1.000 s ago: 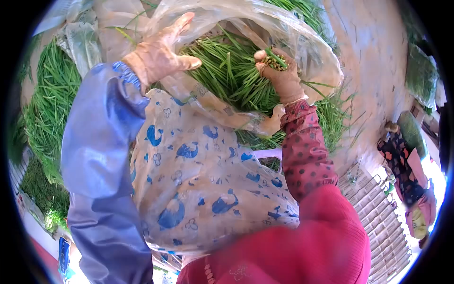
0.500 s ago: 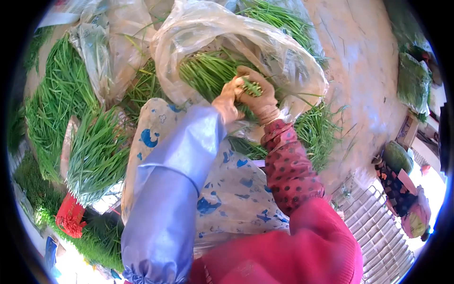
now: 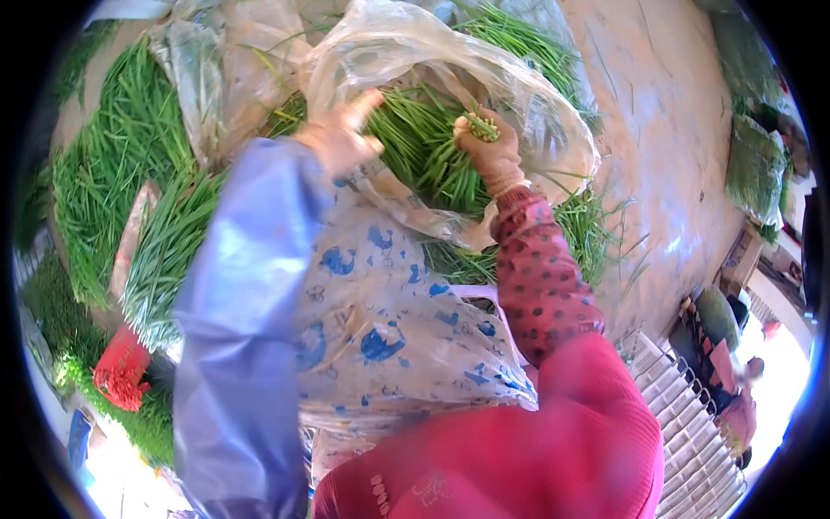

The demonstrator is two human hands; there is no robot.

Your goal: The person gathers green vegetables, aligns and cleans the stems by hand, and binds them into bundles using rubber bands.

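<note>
Green stalks (image 3: 419, 143) slant toward the near rim of the plastic bag (image 3: 519, 73), between the spread left hand (image 3: 339, 143) and the right hand (image 3: 494, 154), clenched round a bundle (image 3: 482, 129).

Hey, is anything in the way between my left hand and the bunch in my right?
Nothing visible blocks it. Between your left hand and the bunch in your right hand, only green leaves show, inside the open plastic bag.

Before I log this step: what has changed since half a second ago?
The blue-sleeved left hand has come away from the red-sleeved right hand and moved left, fingers spread. The right hand, shifted slightly right, still grips the bunch of long green stalks; the cloudy plastic bag stays open.
</note>
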